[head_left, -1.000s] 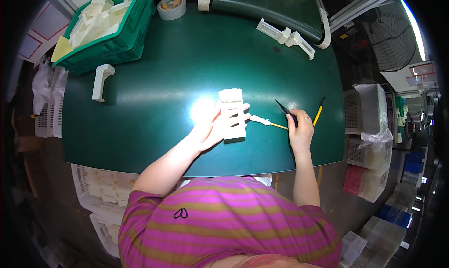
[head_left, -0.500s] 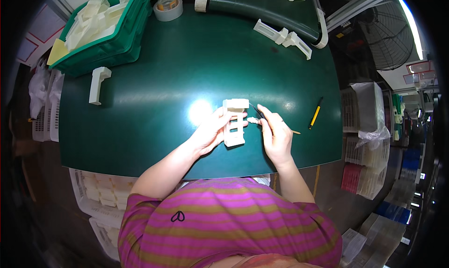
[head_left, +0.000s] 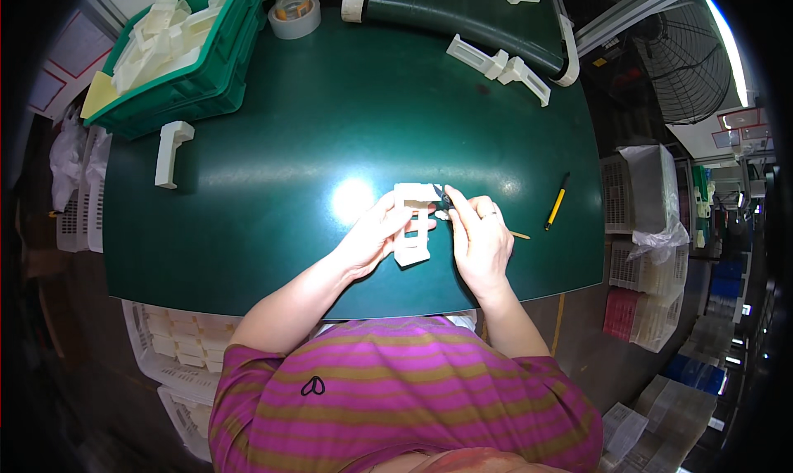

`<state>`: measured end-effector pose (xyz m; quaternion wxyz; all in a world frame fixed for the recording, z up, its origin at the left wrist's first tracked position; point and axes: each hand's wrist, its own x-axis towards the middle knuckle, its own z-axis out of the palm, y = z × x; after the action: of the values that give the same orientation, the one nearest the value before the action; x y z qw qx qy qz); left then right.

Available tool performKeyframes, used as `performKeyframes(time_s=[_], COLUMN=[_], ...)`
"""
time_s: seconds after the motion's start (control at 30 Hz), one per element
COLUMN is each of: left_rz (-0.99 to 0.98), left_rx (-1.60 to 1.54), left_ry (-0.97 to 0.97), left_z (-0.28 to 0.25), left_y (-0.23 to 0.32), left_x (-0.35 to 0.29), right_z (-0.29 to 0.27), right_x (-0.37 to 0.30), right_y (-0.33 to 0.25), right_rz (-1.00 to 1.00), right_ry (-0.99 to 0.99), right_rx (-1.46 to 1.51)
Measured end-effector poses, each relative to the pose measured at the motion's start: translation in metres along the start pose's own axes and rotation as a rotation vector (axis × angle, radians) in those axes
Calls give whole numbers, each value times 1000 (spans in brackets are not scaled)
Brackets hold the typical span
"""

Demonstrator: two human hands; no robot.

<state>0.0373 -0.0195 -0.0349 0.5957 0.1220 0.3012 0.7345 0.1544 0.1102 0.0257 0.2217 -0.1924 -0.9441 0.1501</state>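
Observation:
A white plastic frame part (head_left: 411, 254) with rectangular openings is upright above the green table, my left hand (head_left: 369, 240) closed around its left side. My right hand (head_left: 483, 246) pinches a slim dark tool (head_left: 443, 197), its tip against the part's upper right corner. A thin tan stick end (head_left: 519, 235) sticks out past the right hand; whether it belongs to the same tool I cannot tell. Under the right fingertips shows a small whitish crumpled bit (head_left: 442, 215).
A green crate (head_left: 216, 93) of white parts stands far left, near a tape roll (head_left: 295, 20). One white part (head_left: 171, 155) lies left; two joined-looking parts (head_left: 500, 66) lie before a dark conveyor (head_left: 462, 23). A yellow-black pen-like cutter (head_left: 557, 204) rests right.
The right hand has shifted slightly left and nearer me, bringing the dark tip onto the part's upper corner. The part sits slightly lower and appears a little tilted.

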Motion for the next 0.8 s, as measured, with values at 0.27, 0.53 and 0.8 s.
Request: performKeyframes(time_s=[0.27,0.53,0.8], left_rz=[62,41,146], left_rx=[50,5,62], left_ry=[-55,29,-69], left_z=[5,5,12], left_y=[7,8,11], left_x=[-2,-2,-5], right_z=[-4,-4,4], right_x=[-1,7,8], right_y=[29,-6,22], right_rz=[152,-25,48], right_ry=[-11,7,-22], right_rx=[60,121,-31])
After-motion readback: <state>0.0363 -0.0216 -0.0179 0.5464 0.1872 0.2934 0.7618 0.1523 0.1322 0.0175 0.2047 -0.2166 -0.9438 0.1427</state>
